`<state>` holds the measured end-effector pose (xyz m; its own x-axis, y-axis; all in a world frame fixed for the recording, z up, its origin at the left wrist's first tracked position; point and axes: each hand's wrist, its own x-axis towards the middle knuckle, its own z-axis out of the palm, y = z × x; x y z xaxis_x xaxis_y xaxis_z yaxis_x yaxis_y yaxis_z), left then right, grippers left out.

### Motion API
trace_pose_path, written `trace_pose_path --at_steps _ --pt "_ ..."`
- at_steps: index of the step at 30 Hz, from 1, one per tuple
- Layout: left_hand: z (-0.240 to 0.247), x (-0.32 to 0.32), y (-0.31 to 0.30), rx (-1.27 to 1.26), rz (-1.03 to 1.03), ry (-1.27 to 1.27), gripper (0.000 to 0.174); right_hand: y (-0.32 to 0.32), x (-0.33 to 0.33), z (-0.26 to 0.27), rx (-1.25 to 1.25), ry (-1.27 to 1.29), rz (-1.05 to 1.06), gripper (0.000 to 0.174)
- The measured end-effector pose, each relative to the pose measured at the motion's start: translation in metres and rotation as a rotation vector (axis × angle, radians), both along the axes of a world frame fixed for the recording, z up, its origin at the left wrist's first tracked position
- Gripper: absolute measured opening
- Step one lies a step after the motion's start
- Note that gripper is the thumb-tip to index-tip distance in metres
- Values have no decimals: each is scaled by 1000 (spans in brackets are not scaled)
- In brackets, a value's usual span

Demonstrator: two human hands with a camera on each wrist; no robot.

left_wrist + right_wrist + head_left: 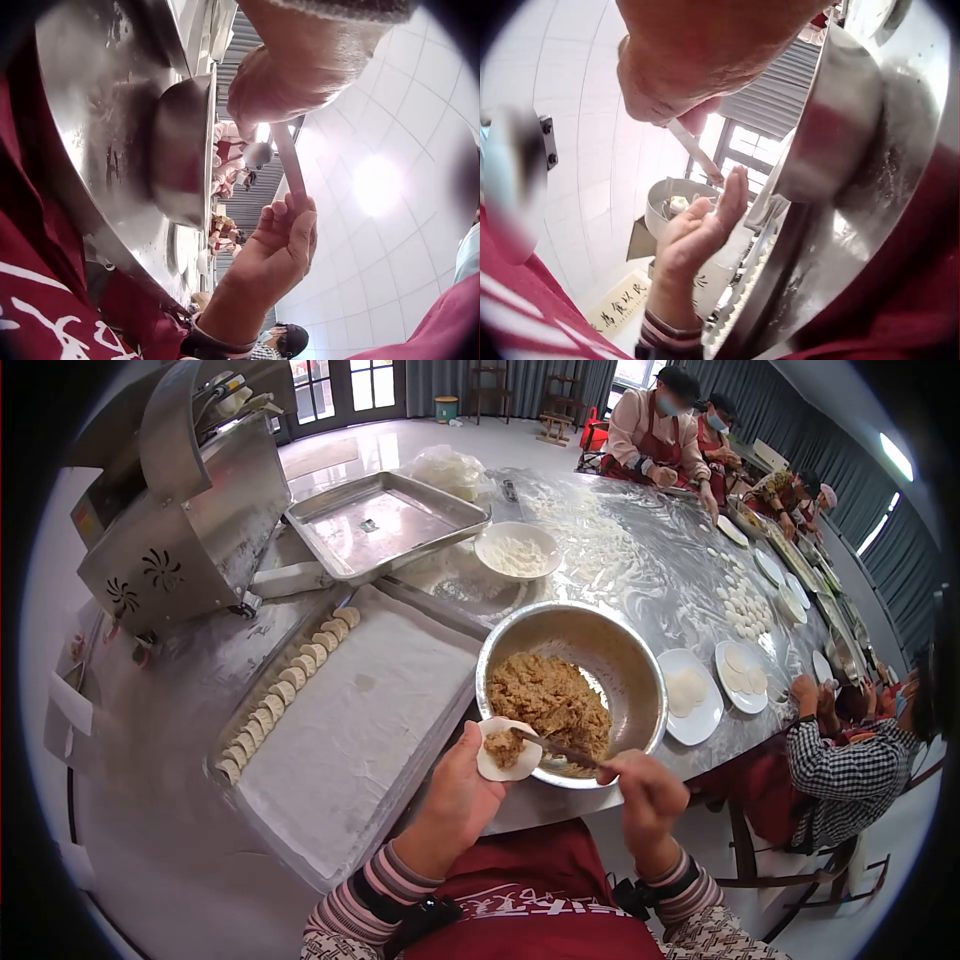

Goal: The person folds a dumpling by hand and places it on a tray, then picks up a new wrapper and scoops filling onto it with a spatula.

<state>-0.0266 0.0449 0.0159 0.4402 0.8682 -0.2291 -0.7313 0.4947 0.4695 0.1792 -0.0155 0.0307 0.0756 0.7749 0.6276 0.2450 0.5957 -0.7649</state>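
Observation:
My left hand lies palm up at the near rim of a steel bowl and carries a round white dumpling wrapper with a lump of brown filling on it. My right hand pinches a thin stick, whose tip touches the filling on the wrapper. The bowl holds a mound of minced brown filling. From the left wrist view, the right hand grips the stick. In the right wrist view the left hand shows from below, fingers up.
A cloth-lined tray to the left holds a row of folded dumplings. Behind stand a dough machine, an empty steel tray and a flour bowl. Plates of wrappers lie right. Other people sit around the table.

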Motion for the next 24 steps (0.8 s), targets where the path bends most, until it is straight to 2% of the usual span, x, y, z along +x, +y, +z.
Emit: trace_pose_path --at_steps 1,2,4,5,10,12,17,20,24 --pt "1 3 0 2 -1 -4 47 1 0 2 208 -280 -34 16" --pt "2 5 0 11 0 -36 48 0 -1 2 210 -284 -37 16" --pt "1 9 1 23 -3 -71 49 -6 -5 3 396 -756 24 19" --pt "-1 11 2 22 10 -71 48 -8 -4 -2 450 -806 41 23" --pt "-6 18 5 -25 57 -57 47 -24 -3 6 434 -901 16 25" --pt "2 20 3 -61 52 24 51 -24 -5 9 409 -899 -90 25" --pt "0 19 3 -16 32 -3 49 -23 -8 4 431 -903 -8 25" --pt "-2 19 3 4 13 2 48 -29 -9 17 421 -917 -46 25" --pt "-6 26 3 40 19 -40 50 -20 -9 9 450 -946 -35 26"
